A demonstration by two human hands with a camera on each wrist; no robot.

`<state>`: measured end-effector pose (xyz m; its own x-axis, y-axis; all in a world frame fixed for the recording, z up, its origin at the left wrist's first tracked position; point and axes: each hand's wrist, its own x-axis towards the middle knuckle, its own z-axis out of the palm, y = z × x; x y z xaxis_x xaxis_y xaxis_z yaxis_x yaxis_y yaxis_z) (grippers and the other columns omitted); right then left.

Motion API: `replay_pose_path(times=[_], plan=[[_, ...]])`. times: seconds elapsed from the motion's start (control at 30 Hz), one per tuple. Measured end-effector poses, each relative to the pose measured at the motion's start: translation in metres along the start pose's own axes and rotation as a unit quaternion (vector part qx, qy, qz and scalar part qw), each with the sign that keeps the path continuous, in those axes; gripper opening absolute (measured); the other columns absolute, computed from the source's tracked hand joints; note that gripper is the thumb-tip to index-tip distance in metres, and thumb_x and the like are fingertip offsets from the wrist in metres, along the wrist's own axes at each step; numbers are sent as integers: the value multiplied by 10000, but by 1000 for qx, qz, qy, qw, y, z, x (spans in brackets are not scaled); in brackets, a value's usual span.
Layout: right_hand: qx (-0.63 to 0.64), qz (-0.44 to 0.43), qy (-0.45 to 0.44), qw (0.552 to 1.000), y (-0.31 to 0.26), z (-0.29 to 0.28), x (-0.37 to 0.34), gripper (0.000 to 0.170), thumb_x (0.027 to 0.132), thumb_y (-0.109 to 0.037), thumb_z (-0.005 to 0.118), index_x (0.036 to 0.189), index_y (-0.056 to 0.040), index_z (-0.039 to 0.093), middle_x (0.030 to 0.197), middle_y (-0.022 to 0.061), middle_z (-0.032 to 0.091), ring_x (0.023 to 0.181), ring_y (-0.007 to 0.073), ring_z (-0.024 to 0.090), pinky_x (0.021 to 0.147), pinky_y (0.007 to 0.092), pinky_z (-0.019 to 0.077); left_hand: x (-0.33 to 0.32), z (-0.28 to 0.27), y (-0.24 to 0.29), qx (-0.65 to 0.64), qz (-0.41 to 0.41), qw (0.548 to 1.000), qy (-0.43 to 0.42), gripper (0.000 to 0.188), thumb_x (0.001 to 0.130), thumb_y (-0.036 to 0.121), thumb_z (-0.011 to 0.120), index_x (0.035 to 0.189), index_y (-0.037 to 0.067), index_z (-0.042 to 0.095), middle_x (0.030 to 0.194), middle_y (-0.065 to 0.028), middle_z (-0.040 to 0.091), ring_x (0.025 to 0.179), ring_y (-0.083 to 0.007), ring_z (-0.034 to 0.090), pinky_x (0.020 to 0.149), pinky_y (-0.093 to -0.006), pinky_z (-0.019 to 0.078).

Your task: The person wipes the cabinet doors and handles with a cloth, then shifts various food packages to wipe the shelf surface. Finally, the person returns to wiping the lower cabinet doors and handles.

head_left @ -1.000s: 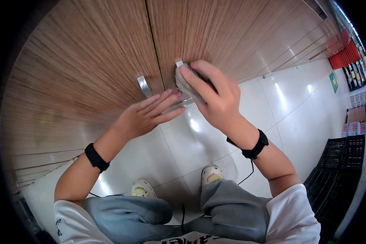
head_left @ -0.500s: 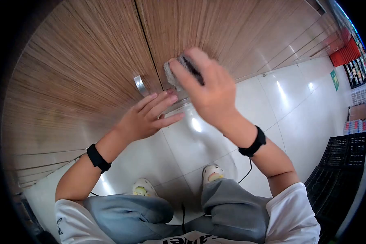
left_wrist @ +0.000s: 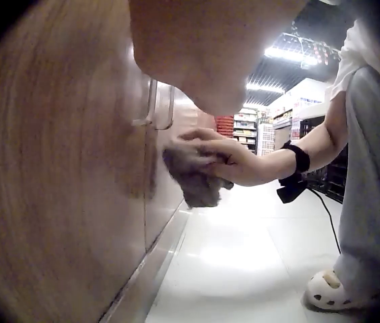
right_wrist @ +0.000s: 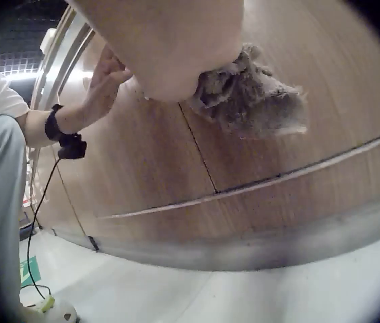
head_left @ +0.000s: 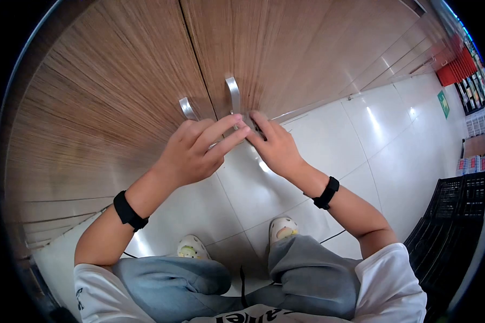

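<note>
Bunched in my right hand [head_left: 279, 149] is a grey fluffy cloth [left_wrist: 195, 176], mostly hidden by the fingers in the head view. The right wrist view shows the cloth [right_wrist: 264, 104] against the lower part of a wood-grain cabinet door [head_left: 296, 59], low and to the right of the door's metal handle [head_left: 233, 92]. My left hand [head_left: 191, 153] has its fingers extended; their tips overlap the right fingertips in the head view, just below that handle. A second metal handle [head_left: 186, 107] is on the left door [head_left: 108, 81], above the left hand.
White floor tiles [head_left: 328, 145] lie below the doors. Black crates [head_left: 442, 231] stand at the right, with red baskets [head_left: 455, 70] and stocked shelves farther back. My shoes [head_left: 283, 229] are close to the cabinet, and a black cable [left_wrist: 328, 215] hangs from the right wrist.
My right hand has moved down with the cloth, off the right door's handle, which is now uncovered. The left hand has shifted slightly, its fingertips now meeting the right hand in view.
</note>
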<state>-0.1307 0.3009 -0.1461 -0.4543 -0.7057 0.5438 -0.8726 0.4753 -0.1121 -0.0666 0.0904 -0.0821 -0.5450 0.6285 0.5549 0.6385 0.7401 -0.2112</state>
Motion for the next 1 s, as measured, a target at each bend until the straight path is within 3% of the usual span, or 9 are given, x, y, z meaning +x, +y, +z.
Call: replay_pose_path(times=[0.13, 0.2, 0.37, 0.43, 0.57, 0.7, 0.77, 0.9, 1.0], plan=[[66, 24, 15, 997, 6, -15, 0, 541, 725, -31, 581, 1249, -161, 539, 1166, 142, 488, 878, 274, 565, 700, 340, 502, 3, 2, 4, -21, 20, 999, -15, 670, 615, -8, 595, 1254, 162, 489, 1277, -58, 427, 1029, -225, 480, 839, -333, 436], [63, 1, 183, 981, 4, -36, 19, 568, 695, -23, 616, 1241, -167, 553, 1153, 130, 498, 929, 277, 561, 716, 330, 505, 7, 0, 9, -35, 10, 999, 31, 547, 736, 29, 552, 1267, 148, 492, 1311, -24, 444, 1120, -193, 461, 897, -328, 423], [64, -5, 299, 952, -17, -60, 62, 554, 701, -74, 629, 1238, -187, 557, 1238, 131, 431, 940, 285, 553, 741, 377, 491, 29, -5, 24, 2, -16, 993, 116, 524, 763, 54, 531, 1278, 137, 484, 1335, -48, 438, 1225, -204, 417, 967, -341, 400], [34, 43, 142, 988, -29, -54, 65, 453, 782, -170, 593, 1233, -203, 571, 1234, 140, 409, 1034, 320, 502, 847, 389, 457, 28, -8, 31, 45, -35, 993, 105, 517, 773, 65, 526, 1283, 132, 480, 1353, -59, 430, 1256, -210, 398, 988, -348, 390], [135, 85, 72, 985, -27, -39, 62, 463, 807, -182, 562, 1268, -190, 526, 1252, 145, 396, 1014, 345, 514, 839, 385, 469, 18, 5, 36, 36, -42, 998, -11, 569, 713, 58, 574, 1269, 67, 452, 1389, -179, 361, 1271, -341, 356, 1000, -435, 373], [132, 73, 128, 980, -20, -26, 51, 437, 843, -170, 476, 1278, -130, 468, 1100, 168, 464, 876, 357, 534, 725, 396, 466, 24, 4, 41, -42, -24, 997, -61, 599, 700, 33, 559, 1285, 19, 427, 1398, -195, 348, 1296, -344, 337, 1050, -432, 332], [180, 152, -38, 971, -17, -31, 45, 456, 835, -141, 489, 1287, -101, 443, 1095, 170, 476, 894, 353, 536, 745, 405, 467, 23, 8, 40, -63, -21, 995, -74, 597, 698, 28, 556, 1281, 8, 430, 1399, -192, 350, 1296, -338, 340, 1053, -426, 330], [190, 189, 7, 963, -3, 4, -1, 491, 817, -115, 517, 1301, -92, 440, 1103, 159, 488, 933, 337, 540, 763, 393, 473, 10, 28, 40, -135, -46, 975, -168, 594, 698, 34, 565, 1276, -12, 437, 1400, -178, 360, 1297, -324, 346, 1064, -416, 316], [117, 87, -25, 989, -2, 6, -13, 484, 814, -112, 539, 1295, -139, 484, 1107, 143, 503, 923, 309, 560, 753, 376, 486, 0, 33, 46, -117, -22, 972, -202, 602, 708, 50, 575, 1294, 28, 438, 1398, -186, 358, 1298, -321, 345, 1068, -417, 305]])
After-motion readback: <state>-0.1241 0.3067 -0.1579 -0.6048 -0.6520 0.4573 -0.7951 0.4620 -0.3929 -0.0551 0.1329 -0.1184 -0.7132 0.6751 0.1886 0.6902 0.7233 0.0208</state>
